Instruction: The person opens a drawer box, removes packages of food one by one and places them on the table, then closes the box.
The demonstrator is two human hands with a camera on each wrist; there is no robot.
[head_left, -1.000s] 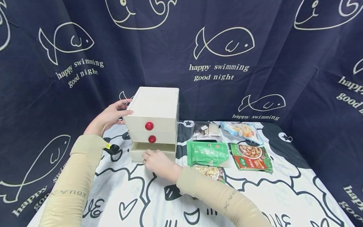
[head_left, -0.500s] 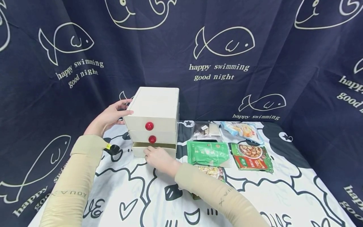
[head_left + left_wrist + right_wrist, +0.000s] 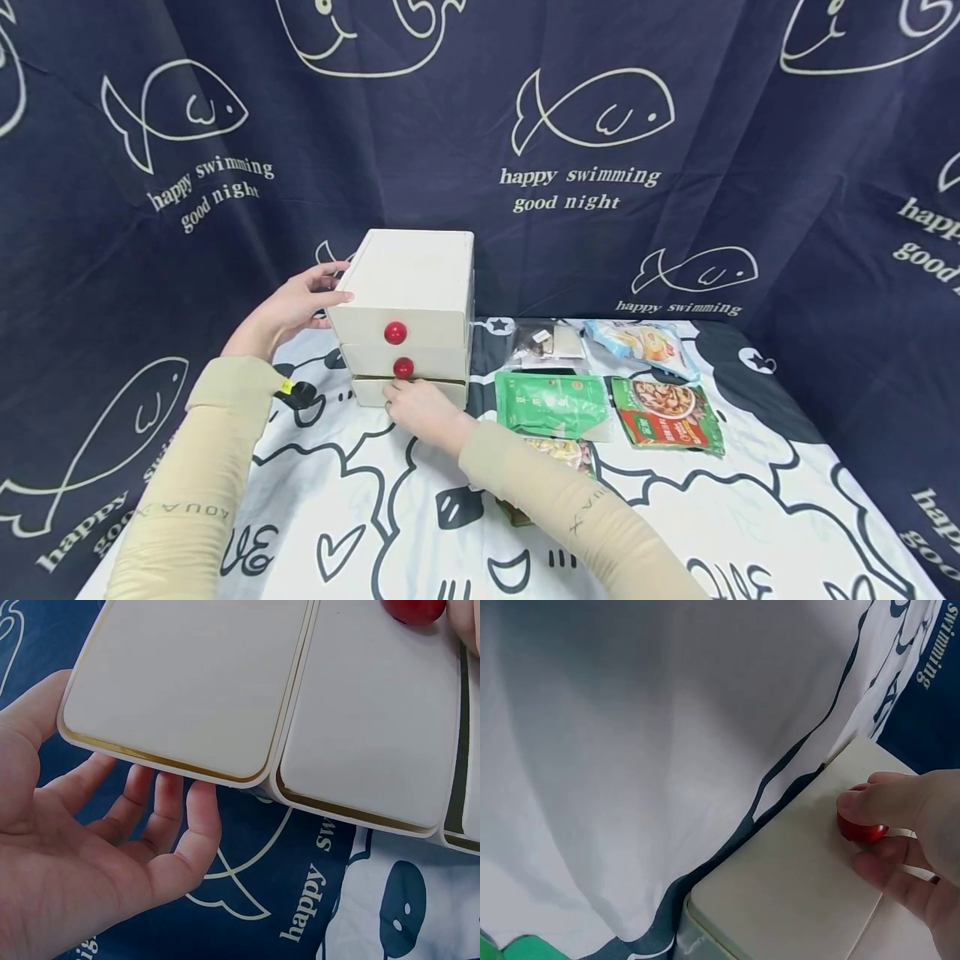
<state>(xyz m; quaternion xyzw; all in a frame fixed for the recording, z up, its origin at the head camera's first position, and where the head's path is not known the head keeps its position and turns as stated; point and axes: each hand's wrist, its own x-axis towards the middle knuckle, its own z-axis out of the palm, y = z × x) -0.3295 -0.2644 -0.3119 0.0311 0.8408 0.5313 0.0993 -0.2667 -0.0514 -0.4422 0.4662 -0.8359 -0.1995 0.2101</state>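
A white three-drawer storage box [image 3: 408,271] stands on the table. My left hand [image 3: 288,307] steadies its left side: in the left wrist view the thumb lies near one edge and the loosely bent fingers [image 3: 169,799] touch the side. Low at the front, my right hand [image 3: 426,410] pinches the red knob [image 3: 861,827] of the bottom drawer [image 3: 452,392] between thumb and fingers. That drawer is almost fully in, with a thin dark gap along its top. The upper red knob [image 3: 395,333] and middle red knob [image 3: 403,367] are on closed drawers.
Right of the box lie a clear bag [image 3: 551,343], a blue-white food bag [image 3: 645,346], a green pouch [image 3: 551,406] and a red-green food packet [image 3: 667,414]. Another packet [image 3: 562,452] is partly under the right sleeve. A dark curtain [image 3: 525,250] hangs behind.
The bottom drawer has slid back into the box, from clearly pulled out to nearly closed, with my right hand moving along on its knob. My left hand has stayed in place.
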